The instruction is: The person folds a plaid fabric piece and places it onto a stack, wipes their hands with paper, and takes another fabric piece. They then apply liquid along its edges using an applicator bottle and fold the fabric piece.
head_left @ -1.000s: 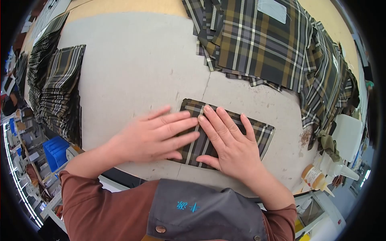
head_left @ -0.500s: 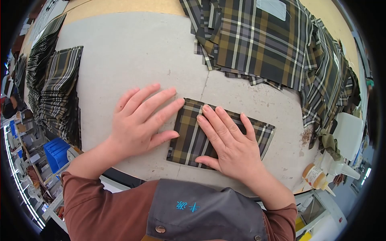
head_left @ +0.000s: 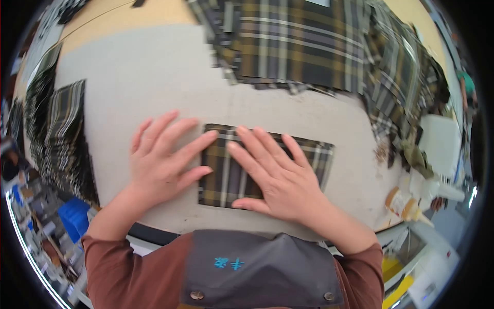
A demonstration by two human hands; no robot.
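Note:
A folded plaid fabric piece in black, brown and white lies flat on the pale tabletop before me. Pressed flat over its middle is my right hand, palm down with the fingers spread. My left hand lies at the piece's left edge, its fingers stretched out. The index finger and thumb of that hand touch or nearly touch the edge, and the rest of it is over the table. Part of the fabric is hidden under my right hand.
A stack of folded plaid pieces stands at the left. Large plaid panels are layered at the back right. Along the right edge are a white container, a crumpled olive cloth and a glue bottle lying tilted.
The whole view has shifted and turned slightly, with some blur. Both hands keep about the same place on and beside the folded fabric, which now appears a little further left.

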